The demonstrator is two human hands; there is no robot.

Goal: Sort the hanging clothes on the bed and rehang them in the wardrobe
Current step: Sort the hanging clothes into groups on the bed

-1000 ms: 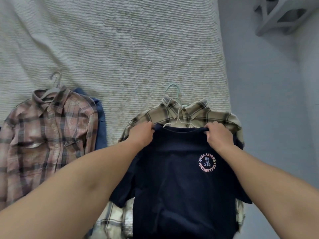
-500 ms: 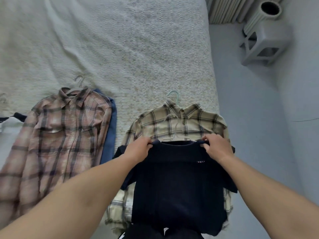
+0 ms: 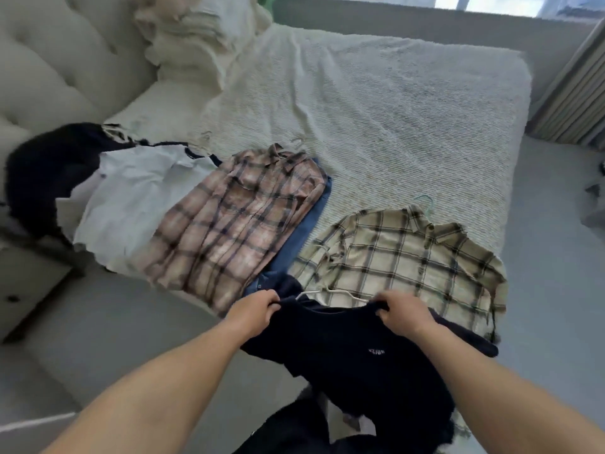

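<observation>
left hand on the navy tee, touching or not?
Touching. Head view: left hand grips the navy tee at its shoulder, fabric bunched in the fingers.

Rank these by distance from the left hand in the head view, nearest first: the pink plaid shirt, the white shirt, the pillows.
From the left hand:
1. Pink plaid shirt, just beyond the hand, lying mid-bed.
2. White shirt, further left, partly under the pink one.
3. Pillows, far back by the headboard.
</observation>
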